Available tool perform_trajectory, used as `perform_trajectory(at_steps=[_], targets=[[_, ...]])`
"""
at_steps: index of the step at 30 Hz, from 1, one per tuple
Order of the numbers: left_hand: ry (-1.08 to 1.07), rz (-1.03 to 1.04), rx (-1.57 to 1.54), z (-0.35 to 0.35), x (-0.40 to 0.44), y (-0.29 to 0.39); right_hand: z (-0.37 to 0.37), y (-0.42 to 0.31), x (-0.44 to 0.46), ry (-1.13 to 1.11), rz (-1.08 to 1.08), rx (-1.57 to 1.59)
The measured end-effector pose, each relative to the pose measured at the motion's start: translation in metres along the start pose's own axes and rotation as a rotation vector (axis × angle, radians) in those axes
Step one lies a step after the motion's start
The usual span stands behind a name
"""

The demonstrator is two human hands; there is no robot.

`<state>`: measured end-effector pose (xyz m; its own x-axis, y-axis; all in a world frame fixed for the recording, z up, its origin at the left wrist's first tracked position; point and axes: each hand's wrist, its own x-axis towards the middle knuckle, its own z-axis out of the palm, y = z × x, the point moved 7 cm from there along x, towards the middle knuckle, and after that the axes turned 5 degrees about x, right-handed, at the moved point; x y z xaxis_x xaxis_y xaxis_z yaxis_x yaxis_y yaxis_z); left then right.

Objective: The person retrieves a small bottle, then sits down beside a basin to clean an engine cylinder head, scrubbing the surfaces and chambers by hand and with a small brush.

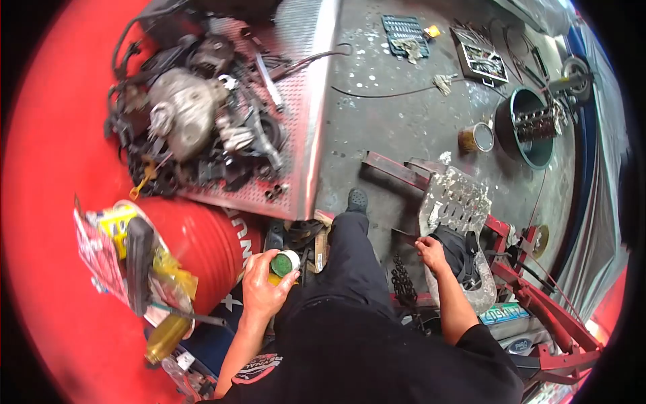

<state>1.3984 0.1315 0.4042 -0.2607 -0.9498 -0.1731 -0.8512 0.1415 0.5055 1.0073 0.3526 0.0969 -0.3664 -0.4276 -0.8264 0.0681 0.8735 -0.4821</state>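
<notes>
My left hand [263, 286] grips a small white jar [285, 262] with its green top or contents facing up; which it is I cannot tell. Something yellow shows just under the jar, partly hidden by the fingers. My right hand [431, 254] is closed, pinching a thin dark flat piece [404, 236] that juts out to the left. Beside that hand stands a stained white plastic chair [454, 198] with a black cloth or bag [457, 249] on its seat.
A red metal platform [259, 202] bears a pile of engine parts [185, 111]. Below it stands a red drum [202, 232] with packaging on top. Red steel frame legs [538, 296] are at right. Farther off are a black tub [538, 151], a can [476, 138], a toolbox [481, 60] and a socket set [404, 34].
</notes>
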Motion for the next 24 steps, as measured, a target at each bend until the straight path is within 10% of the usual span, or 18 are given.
perform_trajectory(at_steps=[8,24], targets=[[-0.161,0.15,0.104,0.04,0.071,0.063,-0.031,0.022,-0.017,0.059,0.03,-0.004],[0.258,0.504,-0.068,0.014,0.28,0.177,-0.133,0.021,-0.151,0.481,0.311,0.38]])
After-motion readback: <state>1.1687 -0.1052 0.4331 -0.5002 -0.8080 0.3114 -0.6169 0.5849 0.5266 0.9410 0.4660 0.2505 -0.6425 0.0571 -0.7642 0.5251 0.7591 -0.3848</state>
